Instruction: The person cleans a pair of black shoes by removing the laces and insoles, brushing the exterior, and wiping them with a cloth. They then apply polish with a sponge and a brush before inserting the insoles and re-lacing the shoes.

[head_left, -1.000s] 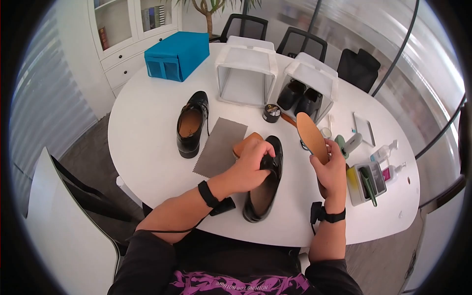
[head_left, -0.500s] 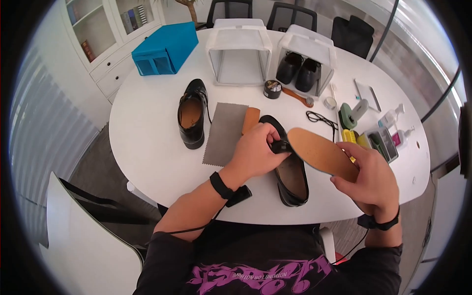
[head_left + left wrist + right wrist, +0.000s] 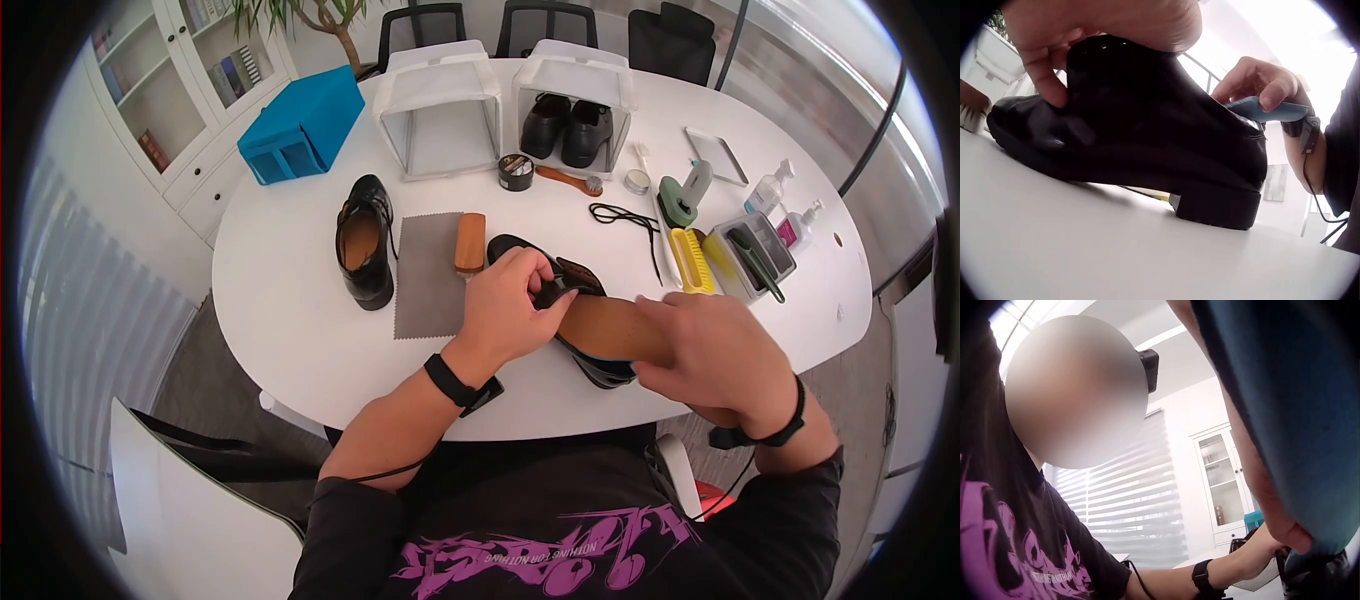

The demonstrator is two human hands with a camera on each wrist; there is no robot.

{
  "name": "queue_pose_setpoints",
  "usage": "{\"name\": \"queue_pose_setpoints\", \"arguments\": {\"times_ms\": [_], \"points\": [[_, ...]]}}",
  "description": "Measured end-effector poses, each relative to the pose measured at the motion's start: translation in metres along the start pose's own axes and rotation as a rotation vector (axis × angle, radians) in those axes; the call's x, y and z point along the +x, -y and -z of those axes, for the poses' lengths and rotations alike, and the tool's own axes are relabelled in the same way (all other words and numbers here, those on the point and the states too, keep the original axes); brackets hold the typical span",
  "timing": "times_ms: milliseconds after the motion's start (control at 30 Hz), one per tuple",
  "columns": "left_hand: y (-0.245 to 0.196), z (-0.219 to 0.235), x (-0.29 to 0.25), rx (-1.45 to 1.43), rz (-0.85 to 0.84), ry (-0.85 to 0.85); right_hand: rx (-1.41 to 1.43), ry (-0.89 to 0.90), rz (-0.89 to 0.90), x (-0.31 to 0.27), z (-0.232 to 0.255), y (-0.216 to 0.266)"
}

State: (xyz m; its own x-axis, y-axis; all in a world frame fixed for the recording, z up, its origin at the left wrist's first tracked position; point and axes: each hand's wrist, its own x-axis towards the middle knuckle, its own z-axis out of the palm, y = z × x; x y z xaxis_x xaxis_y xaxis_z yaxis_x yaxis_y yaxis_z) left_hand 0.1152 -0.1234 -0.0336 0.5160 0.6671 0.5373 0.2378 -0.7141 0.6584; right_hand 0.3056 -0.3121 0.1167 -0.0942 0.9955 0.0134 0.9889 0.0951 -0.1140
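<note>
My left hand (image 3: 510, 305) pinches the lifted tongue of a black leather lace-up shoe (image 3: 1147, 137), which stands on the table. In my right hand (image 3: 715, 350) is an insole (image 3: 610, 330), tan on top and blue underneath (image 3: 1266, 109). Its front end is at the shoe's opening, close by the left fingers; the tip is hidden there. To the left stands the matching black shoe (image 3: 375, 285), with a tan lining showing. Between the two shoes lie a grey cloth (image 3: 425, 280) and a wooden-backed brush (image 3: 470, 240).
Across the white table (image 3: 290, 330) stand a blue fabric box (image 3: 305, 125) and two white shoe boxes, one (image 3: 437, 60) vacant, one (image 3: 573, 65) holding black shoes. Nearer are a polish tin (image 3: 515, 172), black laces (image 3: 630, 215), a yellow brush (image 3: 690, 262) and a grey caddy (image 3: 770, 250).
The right hand has brought the insole leftward and down from beside the shoe to its opening. The left hand stays at the tongue; the shoe's heel has swung right.
</note>
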Motion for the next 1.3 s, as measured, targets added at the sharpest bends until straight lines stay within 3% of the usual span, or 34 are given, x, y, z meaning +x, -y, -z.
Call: {"name": "queue_pose_setpoints", "arguments": {"times_ms": [200,333,433,500,567,633,867,1167,1300], "points": [[0.001,-0.006,0.0,-0.044,-0.06,0.021,0.054,0.044,-0.085,0.042,-0.056,0.009],[-0.001,-0.006,0.0,-0.048,-0.04,0.01,0.032,0.036,-0.103,0.033,-0.055,0.017],[0.0,-0.004,0.0,-0.042,-0.051,-0.002,-0.067,-0.051,0.012,0.006,-0.034,0.015],[0.0,-0.006,0.001,-0.041,-0.074,-0.004,0.007,0.104,-0.136,-0.008,-0.018,0.017],[0.001,-0.004,0.001,-0.052,-0.054,0.024,0.032,0.045,-0.16,-0.017,-0.016,0.016],[0.001,-0.004,0.001,-0.074,-0.06,0.01,0.036,-0.106,-0.018,-0.021,-0.019,0.013],[0.006,-0.006,0.001,-0.173,-0.08,0.001,0.029,-0.23,0.034,0.003,-0.067,0.011],[0.002,0.001,0.003,-0.178,-0.084,0.053,0.08,-0.225,0.017,0.059,-0.125,0.005],[0.004,0.0,0.004,-0.173,-0.087,0.056,0.214,-0.229,-0.031,0.062,-0.122,0.004]]}}
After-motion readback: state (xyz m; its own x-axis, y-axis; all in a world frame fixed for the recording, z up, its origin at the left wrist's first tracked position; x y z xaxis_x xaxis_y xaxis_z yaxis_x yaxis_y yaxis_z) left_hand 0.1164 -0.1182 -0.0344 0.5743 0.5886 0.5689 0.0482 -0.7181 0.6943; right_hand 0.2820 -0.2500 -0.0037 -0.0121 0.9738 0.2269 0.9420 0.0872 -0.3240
